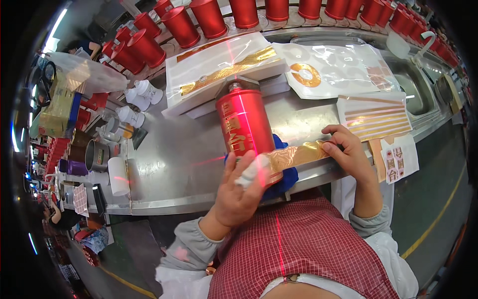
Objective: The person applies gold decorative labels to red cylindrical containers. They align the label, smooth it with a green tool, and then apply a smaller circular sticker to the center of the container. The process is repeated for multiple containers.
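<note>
A red bottle point(253, 117) with gold characters lies on its side, its neck in a notched support point(238, 79) and its base end over a blue cloth point(290, 179). My left hand point(234, 197) grips a wad of white cloth point(255, 170) and presses it against the bottle near the base. From under the wad a shiny gold strip point(298, 155) stretches to the right, lifted off the table. Its far end is pinched between the thumb and fingers of my right hand point(348, 153). How much of the strip touches the bottle is hidden by my left hand.
Sheets of gold strips point(376, 117) and a sheet with a gold ring label point(343, 67) lie right of the bottle. Behind stand several red bottles point(209, 19). A sink point(416, 92) is at right; white bottles point(148, 92), a metal cup point(97, 155) and a paper roll point(118, 176) at left.
</note>
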Motion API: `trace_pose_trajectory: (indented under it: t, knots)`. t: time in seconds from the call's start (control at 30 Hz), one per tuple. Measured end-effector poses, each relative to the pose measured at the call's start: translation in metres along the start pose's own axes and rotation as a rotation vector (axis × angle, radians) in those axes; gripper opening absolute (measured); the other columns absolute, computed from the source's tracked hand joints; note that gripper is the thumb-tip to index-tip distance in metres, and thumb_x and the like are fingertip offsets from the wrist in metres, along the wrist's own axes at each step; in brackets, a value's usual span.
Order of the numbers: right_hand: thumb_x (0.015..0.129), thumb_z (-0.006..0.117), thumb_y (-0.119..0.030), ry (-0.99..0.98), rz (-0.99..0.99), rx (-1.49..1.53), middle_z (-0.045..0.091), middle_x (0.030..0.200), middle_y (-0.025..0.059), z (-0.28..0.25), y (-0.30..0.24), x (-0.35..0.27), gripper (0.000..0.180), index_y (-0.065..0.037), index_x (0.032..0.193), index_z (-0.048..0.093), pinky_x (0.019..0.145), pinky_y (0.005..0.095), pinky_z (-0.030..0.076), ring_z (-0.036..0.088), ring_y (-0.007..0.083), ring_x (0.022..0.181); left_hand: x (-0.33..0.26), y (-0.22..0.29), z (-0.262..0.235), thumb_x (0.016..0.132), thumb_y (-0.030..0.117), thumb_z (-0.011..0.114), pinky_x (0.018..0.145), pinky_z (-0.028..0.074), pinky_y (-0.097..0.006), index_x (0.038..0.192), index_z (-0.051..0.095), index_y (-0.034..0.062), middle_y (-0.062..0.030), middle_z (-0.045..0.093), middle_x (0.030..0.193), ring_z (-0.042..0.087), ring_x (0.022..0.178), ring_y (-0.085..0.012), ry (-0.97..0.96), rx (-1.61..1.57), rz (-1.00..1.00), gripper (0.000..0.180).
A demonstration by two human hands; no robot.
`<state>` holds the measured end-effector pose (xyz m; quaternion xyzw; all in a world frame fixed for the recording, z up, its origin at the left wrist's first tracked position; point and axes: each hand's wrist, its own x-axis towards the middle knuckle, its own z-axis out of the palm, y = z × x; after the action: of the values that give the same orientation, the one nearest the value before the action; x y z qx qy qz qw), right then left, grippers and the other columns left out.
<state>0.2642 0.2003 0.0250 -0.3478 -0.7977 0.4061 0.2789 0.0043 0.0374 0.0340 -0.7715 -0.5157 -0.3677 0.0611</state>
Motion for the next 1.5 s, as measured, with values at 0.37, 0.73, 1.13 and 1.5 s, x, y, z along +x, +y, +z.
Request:
trace_pose_trajectory:
  t: [0.37, 0.73, 1.13, 1.5]
  knots:
    - [0.088, 0.066, -0.016, -0.126, -0.006, 0.184, 0.063, 0.107, 0.0122, 0.014, -0.008, 0.012, 0.017, -0.001, 0.083, 0.066, 0.075, 0.0304, 0.048, 0.061, 0.0198, 0.086, -0.019, 0.008, -0.015, 0.086, 0.009, 0.067, 0.115, 0.018, -0.056, 0.126, 0.05, 0.0047, -0.0205, 0.06, 0.126, 0.053, 0.125, -0.0373, -0.011, 0.124, -0.109, 0.044]
    - [0.089, 0.066, -0.016, -0.165, -0.042, 0.265, 0.062, 0.106, 0.0103, 0.02, -0.012, 0.02, 0.016, 0.0, 0.087, 0.067, 0.075, 0.0291, 0.048, 0.06, 0.017, 0.086, -0.003, 0.011, -0.006, 0.091, 0.02, 0.064, 0.114, 0.019, -0.057, 0.134, 0.045, -0.0003, -0.0209, 0.058, 0.128, 0.05, 0.128, -0.0402, -0.011, 0.109, -0.144, 0.051]
    - [0.089, 0.067, -0.016, -0.178, -0.028, 0.296, 0.062, 0.105, 0.0113, 0.035, -0.008, 0.026, 0.018, 0.001, 0.085, 0.067, 0.073, 0.0292, 0.048, 0.06, 0.0167, 0.083, 0.018, 0.023, -0.011, 0.086, 0.016, 0.067, 0.116, 0.014, -0.057, 0.132, 0.051, 0.0, -0.0162, 0.062, 0.125, 0.049, 0.129, -0.0373, -0.215, 0.379, -0.004, 0.052]
    - [0.091, 0.067, -0.02, -0.276, 0.015, 0.481, 0.061, 0.106, 0.0108, 0.053, -0.019, 0.03, 0.025, 0.003, 0.082, 0.065, 0.072, 0.0269, 0.048, 0.059, 0.0143, 0.084, -0.006, 0.022, -0.013, 0.089, 0.02, 0.066, 0.116, 0.009, -0.058, 0.137, 0.044, -0.0017, -0.017, 0.058, 0.132, 0.046, 0.132, -0.0377, -0.077, 0.27, -0.174, 0.057]
